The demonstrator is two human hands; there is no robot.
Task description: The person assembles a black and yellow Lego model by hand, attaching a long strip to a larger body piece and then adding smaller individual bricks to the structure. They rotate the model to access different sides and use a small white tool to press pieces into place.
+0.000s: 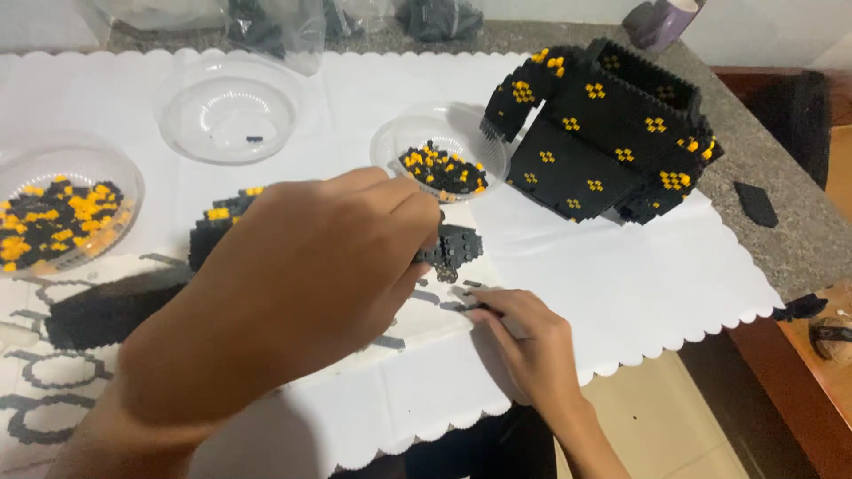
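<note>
left hand (311,284) pinching small black brick assembly (453,248) at 3 o'clock, right hand (524,341) fingertips pressing loose black pieces (448,300) on white paper (621,275), grasping nothing

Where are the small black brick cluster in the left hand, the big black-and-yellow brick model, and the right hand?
small black brick cluster (454,248), head view, its studded top.
black-and-yellow brick model (603,142), head view, front wall.
right hand (524,341), head view, back of hand.

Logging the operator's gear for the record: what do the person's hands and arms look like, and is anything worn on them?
Both are bare: the left hand and right hand show no gloves, rings, watch or bands, and no sleeves reach the visible forearms.
</note>
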